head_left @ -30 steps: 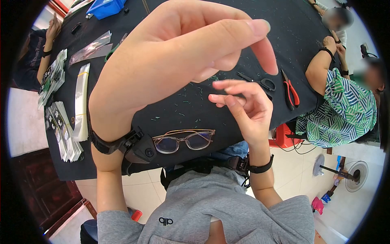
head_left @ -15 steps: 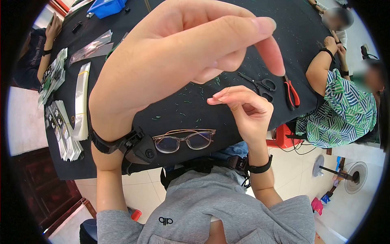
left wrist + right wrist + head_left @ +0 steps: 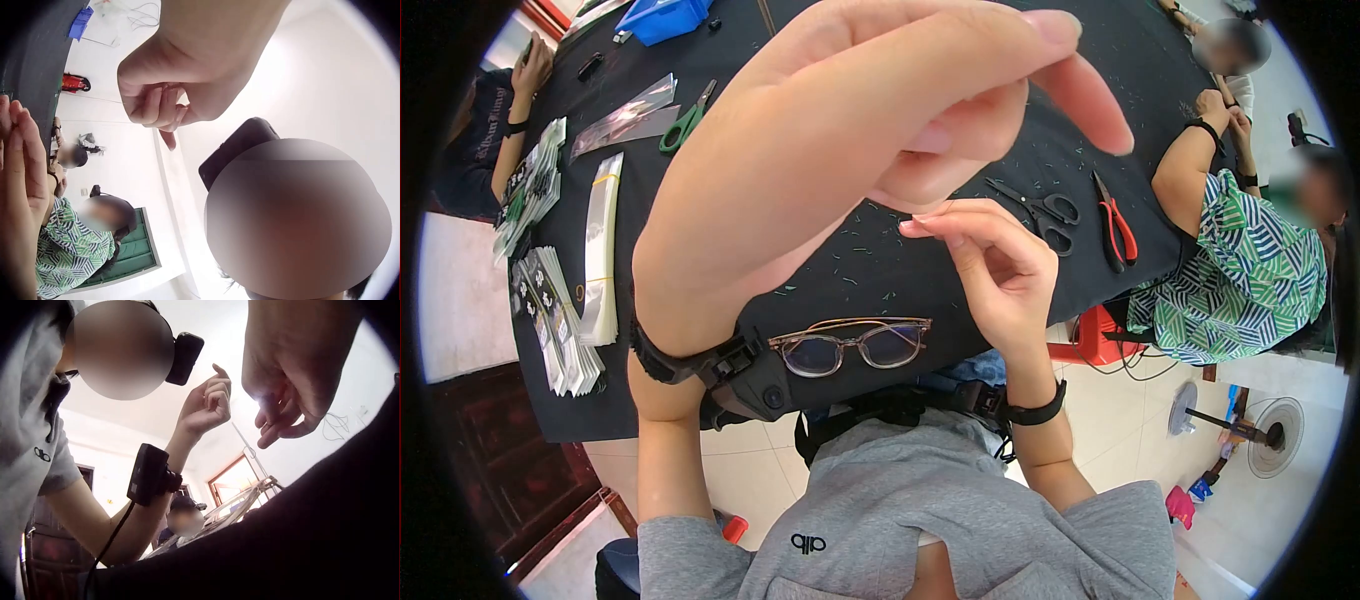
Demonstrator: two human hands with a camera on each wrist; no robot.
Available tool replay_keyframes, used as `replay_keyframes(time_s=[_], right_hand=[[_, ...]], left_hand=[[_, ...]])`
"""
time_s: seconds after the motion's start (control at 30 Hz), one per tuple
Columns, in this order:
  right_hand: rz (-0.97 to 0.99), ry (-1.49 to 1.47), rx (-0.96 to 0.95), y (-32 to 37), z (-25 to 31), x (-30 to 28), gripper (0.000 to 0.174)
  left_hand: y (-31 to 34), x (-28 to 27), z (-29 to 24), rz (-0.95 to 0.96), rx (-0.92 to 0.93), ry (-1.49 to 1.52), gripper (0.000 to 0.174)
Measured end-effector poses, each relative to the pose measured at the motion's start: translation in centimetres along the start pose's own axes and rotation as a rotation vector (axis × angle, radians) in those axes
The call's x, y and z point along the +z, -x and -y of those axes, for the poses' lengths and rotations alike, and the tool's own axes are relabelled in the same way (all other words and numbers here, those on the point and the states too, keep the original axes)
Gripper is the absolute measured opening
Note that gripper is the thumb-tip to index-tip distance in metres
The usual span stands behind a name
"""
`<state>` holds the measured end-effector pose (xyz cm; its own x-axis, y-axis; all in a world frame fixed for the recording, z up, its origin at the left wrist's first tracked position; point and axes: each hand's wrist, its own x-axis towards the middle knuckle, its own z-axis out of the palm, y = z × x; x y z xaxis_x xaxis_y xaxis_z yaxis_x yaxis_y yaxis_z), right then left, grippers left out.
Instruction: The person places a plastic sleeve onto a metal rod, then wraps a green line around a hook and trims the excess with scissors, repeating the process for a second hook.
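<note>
My left hand is raised close to the head camera, thumb over its curled fingers and one finger reaching out past them. In the left wrist view its fingers bend inward, and nothing shows in them. Below it in the head view, my right hand holds its thumb and fingertips close together above the table. In the right wrist view my right hand has bent fingers; I cannot tell whether something very thin is between the tips. Clear-framed glasses lie on the black cloth near the front edge.
Black scissors and red-handled pliers lie at right, green-handled scissors at left. Banded clear sleeves and packaged cards line the left side. Green clippings dot the cloth. A blue bin stands at the back; other people sit around.
My right hand's fingertips have come together, and the hand has moved slightly left and up. The left hand has shifted right and tilted, leaving the green-handled scissors in view.
</note>
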<state>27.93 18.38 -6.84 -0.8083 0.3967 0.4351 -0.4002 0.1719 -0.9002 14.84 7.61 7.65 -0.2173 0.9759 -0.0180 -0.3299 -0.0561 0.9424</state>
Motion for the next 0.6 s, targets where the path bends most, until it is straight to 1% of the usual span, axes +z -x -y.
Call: replay_keyframes(time_s=[0.03,0.17,0.23,0.27,0.33,0.4,0.47,0.5,0.57,0.6], right_hand=[[-0.003,-0.001,-0.003,0.0,0.0,0.1,0.022],[-0.006,0.04,-0.019,-0.1,-0.1,0.4,0.021],[0.008,0.104,-0.035,-0.2,-0.1,0.5,0.022],[0.007,0.104,-0.035,-0.2,-0.1,0.5,0.022],[0.04,0.201,-0.071,-0.3,-0.2,0.6,0.026],[0.044,0.208,-0.068,-0.3,0.1,0.7,0.028],[0.109,0.215,0.004,-0.3,0.6,0.7,0.03],[0.109,0.215,0.004,-0.3,0.5,0.8,0.03],[0.071,0.263,-0.077,-0.4,-0.1,0.9,0.026],[0.071,0.263,-0.078,-0.4,-0.2,1.0,0.026]], left_hand=[[0.0,0.5,-0.4,-0.135,-0.101,0.018,0.044],[-0.3,0.0,0.3,-0.122,-0.138,0.106,0.044],[-0.4,-0.5,1.4,-0.038,0.018,-0.017,0.043],[-0.4,-0.5,1.4,-0.037,0.018,-0.017,0.043],[-0.5,0.0,1.0,-0.089,-0.064,0.074,0.043],[-0.5,0.3,0.8,-0.101,-0.075,0.06,0.044],[-0.5,0.3,0.7,-0.112,-0.086,0.047,0.045],[-0.5,0.3,0.8,-0.106,-0.086,0.053,0.045],[-0.5,0.3,0.8,-0.094,-0.087,0.066,0.045],[-0.8,0.3,0.8,-0.087,-0.087,0.072,0.044]])
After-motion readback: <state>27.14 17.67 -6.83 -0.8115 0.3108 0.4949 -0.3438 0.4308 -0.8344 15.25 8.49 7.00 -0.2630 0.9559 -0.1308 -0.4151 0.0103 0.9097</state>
